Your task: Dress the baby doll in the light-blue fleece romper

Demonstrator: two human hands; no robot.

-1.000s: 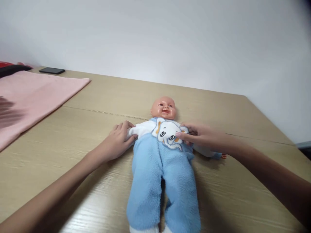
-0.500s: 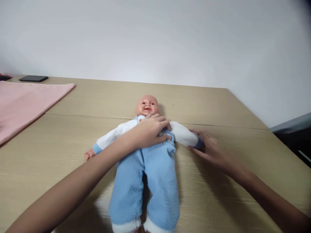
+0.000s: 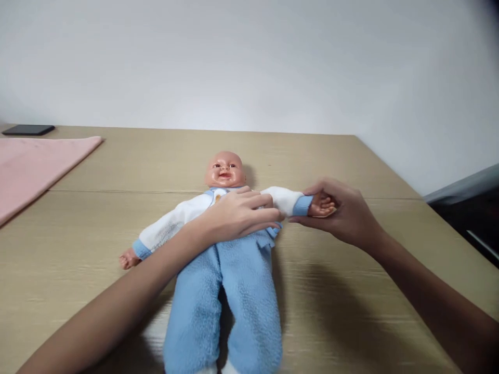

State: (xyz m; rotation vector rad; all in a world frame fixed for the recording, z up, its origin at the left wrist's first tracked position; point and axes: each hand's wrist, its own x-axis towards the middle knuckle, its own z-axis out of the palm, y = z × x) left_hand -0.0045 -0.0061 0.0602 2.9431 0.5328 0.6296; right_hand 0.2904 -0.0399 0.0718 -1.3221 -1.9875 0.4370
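A baby doll (image 3: 230, 270) in a white long-sleeved top and fuzzy blue overalls lies face up on the table, its bald head (image 3: 225, 170) toward the wall. Across its chest lies my left hand (image 3: 244, 213), fingers bent and closed on the doll near the shoulder; the fingertips are partly hidden. My right hand (image 3: 341, 210) is wrapped around the doll's arm on the right side, thumb below and fingers above the blue cuff (image 3: 302, 205). The doll's small hand (image 3: 322, 204) pokes out of that cuff against my palm. Its other arm (image 3: 167, 228) stretches out to the left.
A pink cloth (image 3: 42, 166) covers part of the wooden table (image 3: 81, 280) at the left. Behind the cloth lies a dark flat phone-like object (image 3: 28, 130). A white wall (image 3: 234, 62) stands behind the table, and a dark object (image 3: 468, 218) is beyond its right edge.
My right hand has raised and straightened the doll's arm, and the doll's small hand now shows outside the cuff. My left hand stays on the chest. The view has shifted slightly right.
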